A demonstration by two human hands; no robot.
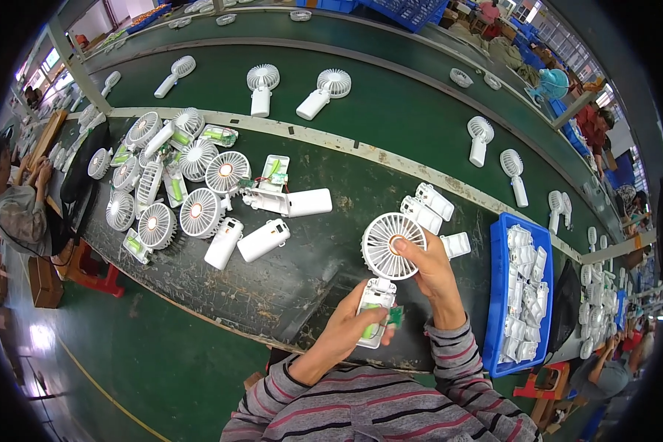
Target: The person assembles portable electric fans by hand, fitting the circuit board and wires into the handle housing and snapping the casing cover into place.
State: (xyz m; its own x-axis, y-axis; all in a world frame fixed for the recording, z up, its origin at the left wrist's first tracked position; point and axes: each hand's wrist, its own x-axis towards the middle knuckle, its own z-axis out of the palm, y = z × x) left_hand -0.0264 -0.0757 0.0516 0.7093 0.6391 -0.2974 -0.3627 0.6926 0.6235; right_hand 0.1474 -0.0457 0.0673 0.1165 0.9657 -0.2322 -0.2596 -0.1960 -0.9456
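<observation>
Near the table's front edge I hold a white handheld fan (393, 245) with its handle opened up. My right hand (436, 274) grips the round fan head, thumb on its centre. Closed round the open handle (378, 293) is my left hand (346, 324), its thumb over a green battery. A small green circuit board (395, 317) sticks out at the handle's side. Just beyond the fan head lie several white handle covers (422, 214). To the left are loose white handle shells (265, 239) and a heap of fans (199, 210), some with their handles opened and green parts showing.
A blue bin (499, 295) of white plastic parts stands at the table's right. Beyond a pale rail, a green conveyor belt (398, 110) carries several finished-looking fans (334, 85). Another person (22, 206) sits at the far left, and others work at the right.
</observation>
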